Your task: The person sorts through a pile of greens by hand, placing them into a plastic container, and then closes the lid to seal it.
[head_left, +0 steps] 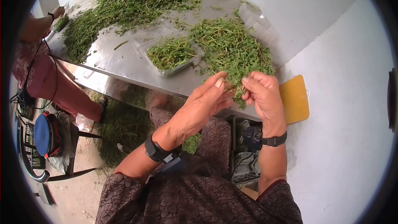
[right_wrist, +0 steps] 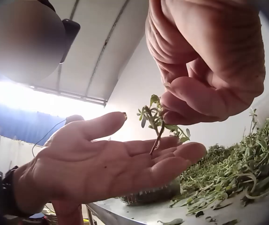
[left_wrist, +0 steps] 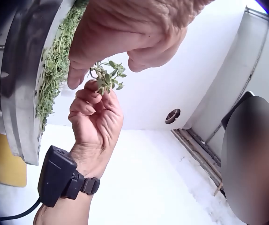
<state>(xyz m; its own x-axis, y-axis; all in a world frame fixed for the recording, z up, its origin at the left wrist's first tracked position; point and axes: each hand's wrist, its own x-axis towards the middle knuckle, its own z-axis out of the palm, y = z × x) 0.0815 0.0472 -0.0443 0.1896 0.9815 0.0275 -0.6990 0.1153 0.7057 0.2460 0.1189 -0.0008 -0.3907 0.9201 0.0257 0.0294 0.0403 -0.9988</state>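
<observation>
My right hand pinches a small leafy green sprig between thumb and fingers at the table's front edge. Facing it, my left hand has its palm turned up and fingers extended, as the right wrist view shows. The sprig's reddish stem hangs over those left fingers. Just beyond both hands spreads a heap of loose green sprigs. To its left sits a clear plastic box filled with similar greens, its transparent lid tipped back behind it.
A much larger pile of greens covers the far part of the metal table. Clear plastic containers lie by the wall. A yellow board hangs at the right. Another person stands left, near a chair.
</observation>
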